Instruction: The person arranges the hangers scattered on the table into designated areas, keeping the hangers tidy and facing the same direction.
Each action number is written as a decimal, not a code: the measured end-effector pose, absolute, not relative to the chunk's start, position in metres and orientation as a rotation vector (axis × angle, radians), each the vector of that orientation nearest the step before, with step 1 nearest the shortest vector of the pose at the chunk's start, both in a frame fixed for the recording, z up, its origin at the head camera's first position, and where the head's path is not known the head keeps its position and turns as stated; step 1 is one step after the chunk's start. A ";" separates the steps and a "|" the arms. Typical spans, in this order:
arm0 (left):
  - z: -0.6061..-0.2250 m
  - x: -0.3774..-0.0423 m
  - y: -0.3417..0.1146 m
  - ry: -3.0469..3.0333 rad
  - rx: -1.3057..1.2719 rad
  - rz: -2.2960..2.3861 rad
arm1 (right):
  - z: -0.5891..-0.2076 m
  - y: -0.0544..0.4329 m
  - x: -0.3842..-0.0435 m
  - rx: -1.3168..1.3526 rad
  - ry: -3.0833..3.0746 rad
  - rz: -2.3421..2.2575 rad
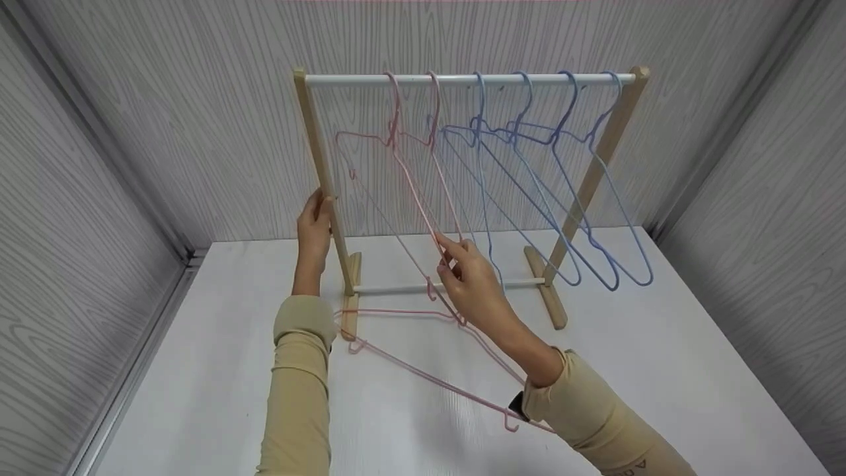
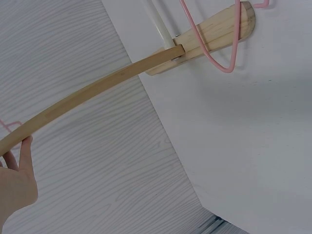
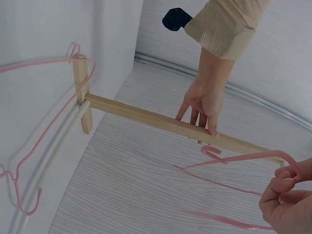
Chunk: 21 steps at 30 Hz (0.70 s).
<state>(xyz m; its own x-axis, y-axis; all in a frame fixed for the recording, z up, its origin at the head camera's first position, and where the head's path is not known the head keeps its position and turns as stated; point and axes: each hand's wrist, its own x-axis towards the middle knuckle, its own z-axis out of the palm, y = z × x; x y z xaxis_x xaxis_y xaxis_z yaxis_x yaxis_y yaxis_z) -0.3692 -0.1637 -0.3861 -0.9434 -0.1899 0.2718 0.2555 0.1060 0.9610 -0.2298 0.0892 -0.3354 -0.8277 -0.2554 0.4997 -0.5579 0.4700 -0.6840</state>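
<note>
My left hand (image 1: 313,228) holds the left wooden upright (image 1: 317,152) of a small clothes rack partway up. In the right wrist view, the fingers and thumb of that left hand (image 3: 204,100) lie on either side of the wood. A pink hanger (image 1: 410,185) hangs by its hook from the white top rail (image 1: 350,79), leftmost in the row. My right hand (image 1: 470,284) pinches this hanger near its lower corner. Just right of it, a second pink hanger (image 1: 435,99) is on the rail, partly hidden behind my right hand.
Several blue hangers (image 1: 574,99) hang along the right half of the rail. More pink hangers (image 1: 423,376) lie on the white table (image 1: 198,396) in front of the rack, under my right forearm. Wooden feet (image 1: 552,304) support the rack. Wood-grain panels (image 1: 198,99) enclose the back and sides.
</note>
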 end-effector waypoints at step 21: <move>-0.387 -0.368 -0.164 -2.036 -0.106 -1.909 | -0.341 0.103 -0.222 0.631 -2.412 1.219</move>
<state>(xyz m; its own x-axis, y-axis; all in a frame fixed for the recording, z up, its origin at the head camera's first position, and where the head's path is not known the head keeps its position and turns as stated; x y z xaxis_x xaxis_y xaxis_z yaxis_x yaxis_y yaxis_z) -0.3681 -0.1639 -0.3868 -0.9369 -0.1798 0.2998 0.2876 0.0911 0.9534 -0.2218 0.1029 -0.3408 -0.8336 -0.2248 0.5045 -0.5395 0.5269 -0.6567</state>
